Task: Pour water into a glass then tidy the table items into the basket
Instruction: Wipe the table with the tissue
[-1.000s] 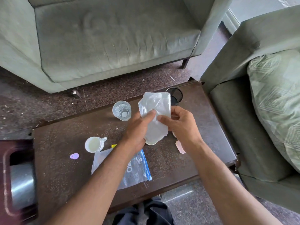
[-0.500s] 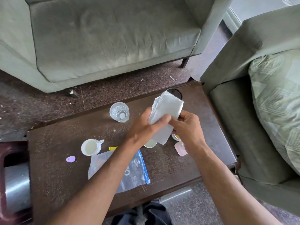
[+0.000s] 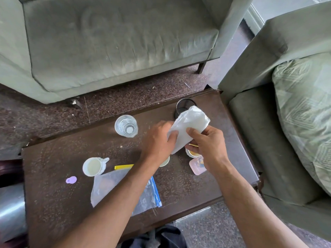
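Bench (image 3: 53, 203): dark brown. It carries everything below except the pouch, which is held above it.
Zip bag (image 3: 107, 187): one, clear with a blue seal, lying flat near the front edge and partly under the left forearm.
Purple lid (image 3: 71, 180): one, small, lying alone to the left of the zip bag.
White cup (image 3: 93, 166): one, with a handle, upright, just beyond the zip bag's corner.
Yellow strip (image 3: 124, 166): one, just beside the cup's handle, running under the left forearm.
Pink lid (image 3: 196, 167): one, partly hidden under the right wrist.
Small bowl (image 3: 192, 153): one, mostly hidden under the right hand; what it holds cannot be told.
Pale cup (image 3: 165, 161): one; only its rim shows from under the left wrist.
Left hand (image 3: 157, 140): grips the lower left side of the pouch, thumb pressed on its face.
Right hand (image 3: 207, 145): its fingers (image 3: 192, 134) curl round the pouch's right side, thumb on top.
White pouch (image 3: 189, 122): one, folded plastic, tilted, held between both hands. Its far end overlaps the basket's rim in this view.
Glass (image 3: 126, 126): one, clear, upright, apart from the left hand.
Basket (image 3: 184, 104): one, black mesh, round, at the bench's far right.
Sofa (image 3: 116, 42): grey-green, beyond the bench.
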